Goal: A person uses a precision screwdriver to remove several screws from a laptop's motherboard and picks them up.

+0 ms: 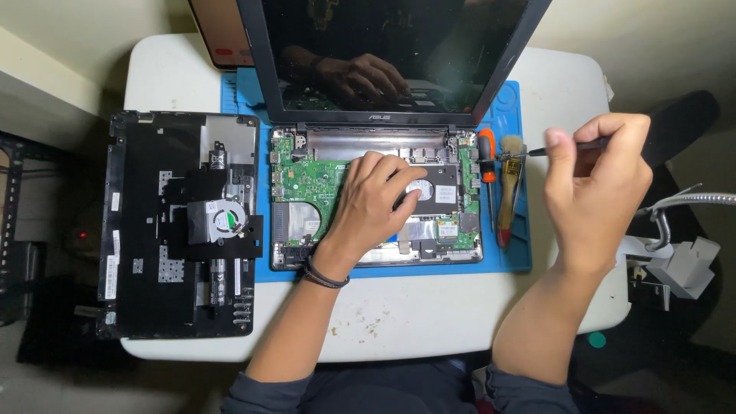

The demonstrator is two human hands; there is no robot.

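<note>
— Your left hand (374, 201) lies palm down on the opened laptop (376, 195), fingers curled loosely over the dark drive beside the green circuit board (310, 184); whether it actually grips anything, you can't tell from here.

— And your right?

— Your right hand (598, 180) is pinched shut around a thin screwdriver (556, 149), held level above the blue mat (521, 253), its tip pointing left toward the laptop's right hinge corner.

— What lies near that tip?

— An orange-handled screwdriver (487, 157) and a wooden brush (507, 192) lie on the mat, just beside the laptop's right edge.

— And on your other side?

— You have the removed bottom cover (180, 226) lying inside up at the left of the white table (429, 314), with a small fan (221, 220) sitting on it. The laptop's dark screen (391, 54) stands open behind your hands.
</note>
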